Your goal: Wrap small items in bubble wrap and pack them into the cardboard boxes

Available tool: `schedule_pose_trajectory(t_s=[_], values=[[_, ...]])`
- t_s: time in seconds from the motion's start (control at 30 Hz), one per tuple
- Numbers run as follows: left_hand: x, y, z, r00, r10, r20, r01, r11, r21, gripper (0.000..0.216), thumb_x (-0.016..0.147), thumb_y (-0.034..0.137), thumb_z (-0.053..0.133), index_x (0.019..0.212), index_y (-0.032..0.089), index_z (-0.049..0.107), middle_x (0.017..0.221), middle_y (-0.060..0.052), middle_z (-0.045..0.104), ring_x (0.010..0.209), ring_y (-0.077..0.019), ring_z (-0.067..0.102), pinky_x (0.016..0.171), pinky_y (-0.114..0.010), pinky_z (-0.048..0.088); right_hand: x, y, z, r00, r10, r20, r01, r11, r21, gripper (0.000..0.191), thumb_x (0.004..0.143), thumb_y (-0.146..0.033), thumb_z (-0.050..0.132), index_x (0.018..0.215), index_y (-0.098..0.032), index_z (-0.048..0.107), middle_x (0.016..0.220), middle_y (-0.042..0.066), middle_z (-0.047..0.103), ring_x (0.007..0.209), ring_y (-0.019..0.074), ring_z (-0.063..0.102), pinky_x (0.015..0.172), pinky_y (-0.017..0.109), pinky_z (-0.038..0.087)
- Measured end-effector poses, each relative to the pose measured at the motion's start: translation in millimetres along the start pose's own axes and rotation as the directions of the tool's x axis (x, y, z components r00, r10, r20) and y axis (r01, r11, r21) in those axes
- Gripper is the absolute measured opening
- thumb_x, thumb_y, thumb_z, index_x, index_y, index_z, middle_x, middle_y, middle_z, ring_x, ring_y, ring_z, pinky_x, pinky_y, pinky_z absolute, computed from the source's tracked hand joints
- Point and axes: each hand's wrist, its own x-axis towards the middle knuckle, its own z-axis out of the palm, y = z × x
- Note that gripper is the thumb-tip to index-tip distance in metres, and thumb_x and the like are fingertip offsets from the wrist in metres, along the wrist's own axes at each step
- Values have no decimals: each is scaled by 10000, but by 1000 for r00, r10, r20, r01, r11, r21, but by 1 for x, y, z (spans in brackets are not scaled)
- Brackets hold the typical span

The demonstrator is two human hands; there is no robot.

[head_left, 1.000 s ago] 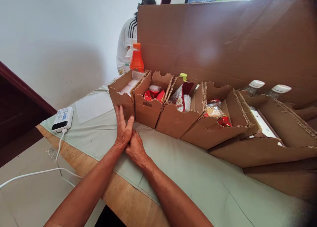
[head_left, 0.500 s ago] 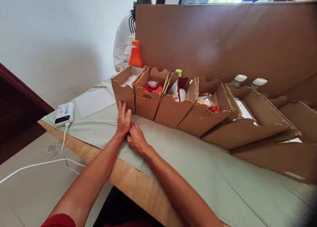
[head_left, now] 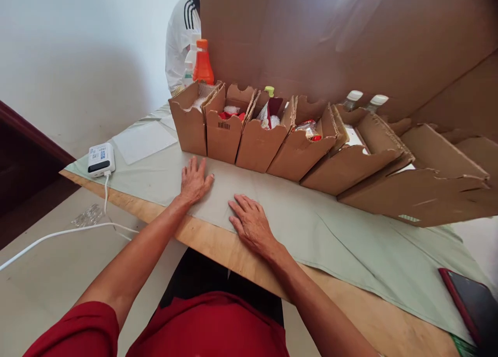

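Note:
Palm down on the pale green cloth point(head_left: 299, 217), my left hand point(head_left: 193, 181) has its fingers spread and holds nothing. It lies just in front of the leftmost cardboard bin point(head_left: 189, 128), which has bubble wrap point(head_left: 198, 104) inside. To its right, my right hand point(head_left: 252, 219) rests flat near the table's front edge, fingers apart and also without anything in them. Several more cardboard bins run off to the right. The second bin point(head_left: 222, 139) contains red packaging point(head_left: 232, 116), and the fourth bin point(head_left: 301, 157) has clear-and-red packets point(head_left: 309, 131).
A white power bank point(head_left: 101, 159) with a white cable point(head_left: 70, 232) lies at left, near a flat white sheet point(head_left: 143, 141). An orange bottle point(head_left: 203, 65) stands behind the bins, before a tall cardboard panel point(head_left: 295, 40). One phone point(head_left: 469, 302) is at right. A person point(head_left: 179, 40) sits behind.
My hands have come apart from touching each other and now lie flat on the cloth, the right one farther right. The view has tilted down, bringing the phone into sight.

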Motion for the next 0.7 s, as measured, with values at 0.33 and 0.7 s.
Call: schedule_pose_trajectory(t_s=[0.33,0.7], values=[[-53,11,-27,967,54,249,-117,962,247,577,982,444,471,1495,183,520,1667,-190,359,1561,-412,263,1236,-665,150,2,-11,5,999,8,40,-5,998,-70,489,1023,-299,452,1471,-141,569,1600,154,471,1492,325,389,1200,505,295],[-53,16,-33,960,40,277,-121,951,283,600,974,447,453,1497,159,513,1664,-201,349,1553,-418,256,1228,-662,154,1,-18,3,998,30,46,-24,993,-118,488,1032,-319,438,1481,-174,562,1596,126,482,1478,300,397,1191,466,300]])
